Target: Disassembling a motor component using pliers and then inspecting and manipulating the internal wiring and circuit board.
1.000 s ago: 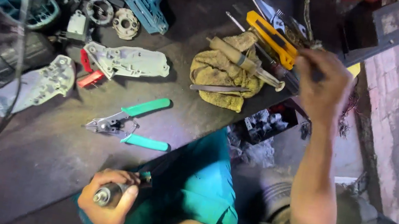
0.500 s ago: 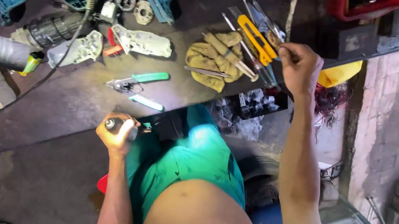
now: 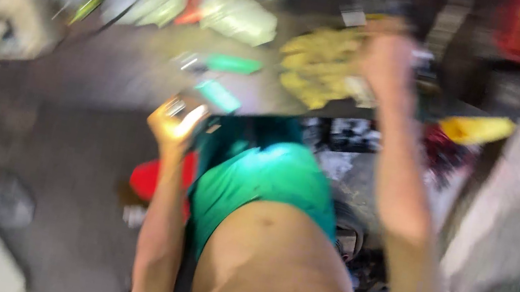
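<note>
Head view: frame now heavily blurred, wider than a second ago. Left hand (image 3: 174, 121) stays clamped on a small metal part (image 3: 182, 112) at the tabletop (image 3: 110, 72) edge. Right hand (image 3: 387, 58) has moved off the yellow tool, over the gloves (image 3: 318, 71); grip unclear.

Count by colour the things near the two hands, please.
Green: 1, the green-handled pliers
Yellow: 2, cloth by the right hand, piece at bench edge
Metallic: 1, the small part in the left hand
Total: 4; blur hides the rest.
</note>
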